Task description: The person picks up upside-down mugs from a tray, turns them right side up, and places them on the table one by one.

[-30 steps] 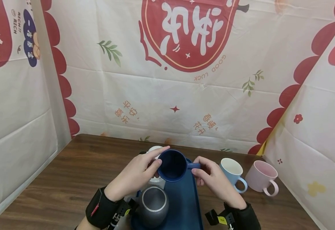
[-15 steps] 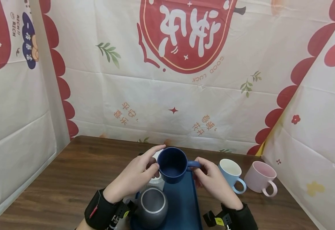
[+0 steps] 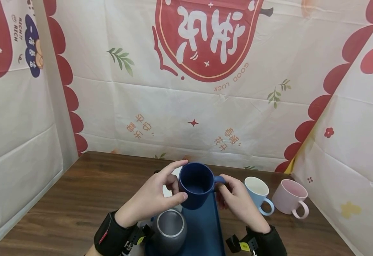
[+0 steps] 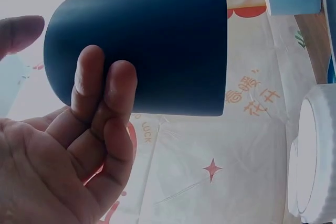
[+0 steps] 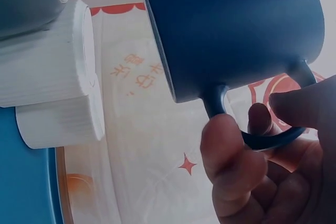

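A navy blue mug [image 3: 193,202] is held up above the dark blue tray [image 3: 203,233], its mouth tipped toward the head camera. My right hand [image 3: 237,197] pinches the mug's handle [image 5: 273,139] between thumb and fingers. At the other side is my left hand [image 3: 151,195], spread, its index finger by the rim. In the left wrist view, two fingertips [image 4: 119,77] rest on the mug's side [image 4: 168,40], while the thumb [image 4: 23,31] stands apart from it. Below the left hand, a dark grey rounded cup [image 3: 170,236] sits on the tray.
White ribbed containers [image 5: 50,72] stand on the tray behind the grey cup, mostly hidden by the left hand in the head view. To the right, a light blue mug [image 3: 256,193] and a pink mug [image 3: 288,197] stand on the wooden table [image 3: 64,209]. Printed cloth [image 3: 173,103] hangs behind.
The navy mug has shifted slightly right and tilted, showing more of its outer side. My left thumb and fingers have spread wider around it; the right hand keeps its hold on the handle.
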`<state>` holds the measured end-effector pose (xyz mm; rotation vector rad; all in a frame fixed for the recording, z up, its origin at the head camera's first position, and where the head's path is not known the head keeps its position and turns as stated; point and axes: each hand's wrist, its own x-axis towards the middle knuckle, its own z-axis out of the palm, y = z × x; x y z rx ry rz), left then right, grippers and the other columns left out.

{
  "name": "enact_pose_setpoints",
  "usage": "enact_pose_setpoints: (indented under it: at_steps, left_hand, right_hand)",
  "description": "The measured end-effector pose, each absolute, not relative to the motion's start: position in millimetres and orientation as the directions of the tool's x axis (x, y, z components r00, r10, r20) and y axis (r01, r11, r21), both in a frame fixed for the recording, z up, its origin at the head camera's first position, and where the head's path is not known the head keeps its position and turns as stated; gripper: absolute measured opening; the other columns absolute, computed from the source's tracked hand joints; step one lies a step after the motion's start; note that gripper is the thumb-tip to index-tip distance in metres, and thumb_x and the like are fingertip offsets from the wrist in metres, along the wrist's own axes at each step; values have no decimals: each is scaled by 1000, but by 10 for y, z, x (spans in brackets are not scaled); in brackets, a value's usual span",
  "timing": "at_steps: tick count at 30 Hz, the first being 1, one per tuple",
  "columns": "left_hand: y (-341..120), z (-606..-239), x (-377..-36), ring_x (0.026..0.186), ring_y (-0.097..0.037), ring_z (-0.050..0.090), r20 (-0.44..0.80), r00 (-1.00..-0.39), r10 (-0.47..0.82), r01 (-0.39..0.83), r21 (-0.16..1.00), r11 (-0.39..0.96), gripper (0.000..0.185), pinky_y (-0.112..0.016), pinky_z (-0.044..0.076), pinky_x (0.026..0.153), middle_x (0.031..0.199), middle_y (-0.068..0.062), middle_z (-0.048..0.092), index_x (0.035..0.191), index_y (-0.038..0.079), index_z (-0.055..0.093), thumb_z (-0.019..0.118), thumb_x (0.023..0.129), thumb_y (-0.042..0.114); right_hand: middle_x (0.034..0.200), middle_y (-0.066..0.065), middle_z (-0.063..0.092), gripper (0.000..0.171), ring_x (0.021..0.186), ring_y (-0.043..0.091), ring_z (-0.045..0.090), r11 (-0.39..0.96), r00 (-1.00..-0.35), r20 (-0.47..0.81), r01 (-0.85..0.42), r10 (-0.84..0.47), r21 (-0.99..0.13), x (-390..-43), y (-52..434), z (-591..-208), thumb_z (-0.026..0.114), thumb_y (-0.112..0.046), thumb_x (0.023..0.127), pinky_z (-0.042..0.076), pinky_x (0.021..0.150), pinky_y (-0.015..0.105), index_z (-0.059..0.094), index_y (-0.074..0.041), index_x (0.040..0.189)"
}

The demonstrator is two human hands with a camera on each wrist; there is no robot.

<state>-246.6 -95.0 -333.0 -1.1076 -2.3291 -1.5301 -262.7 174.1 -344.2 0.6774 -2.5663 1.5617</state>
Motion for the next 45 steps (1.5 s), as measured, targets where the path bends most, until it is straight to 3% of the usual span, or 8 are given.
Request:
enact_pose_setpoints:
  at_steps: [11,26,34,45]
  left_hand:
    - [-952,-3340,-2480,69,-9,59,502,-704,502,666,712,222,78,-33,46,73,71,10,60,153,20,35,77,87,18]
    - [-946,-3349,-2499,68,-8,58,523,-714,466,672,699,246,86,-36,45,85,69,12,56,155,18,29,79,85,19]
    - [-941,-3354,-2499,65,-8,56,512,-740,437,649,713,265,89,-35,45,77,67,11,54,157,11,27,79,86,26]
    - [-941,-3352,-2518,63,-12,53,499,-758,419,622,747,236,73,-29,44,67,67,7,52,149,6,43,78,87,26]
  right_hand:
    - [70,13,60,24,52,24,59,388,-905,259,-385,-339,-838,-2633,1732,-3452,47,-16,106,51,49,34,59,-2,91]
    - [69,12,63,22,50,24,60,395,-911,222,-357,-347,-847,-2616,1727,-3437,48,-17,106,50,47,33,60,-1,97]
    - [70,12,63,20,51,27,62,386,-906,220,-360,-361,-849,-2597,1721,-3425,48,-15,106,51,48,33,60,-1,99]
    - [72,13,64,20,52,25,63,370,-901,228,-367,-369,-853,-2587,1703,-3415,48,-15,106,53,50,38,60,-1,98]
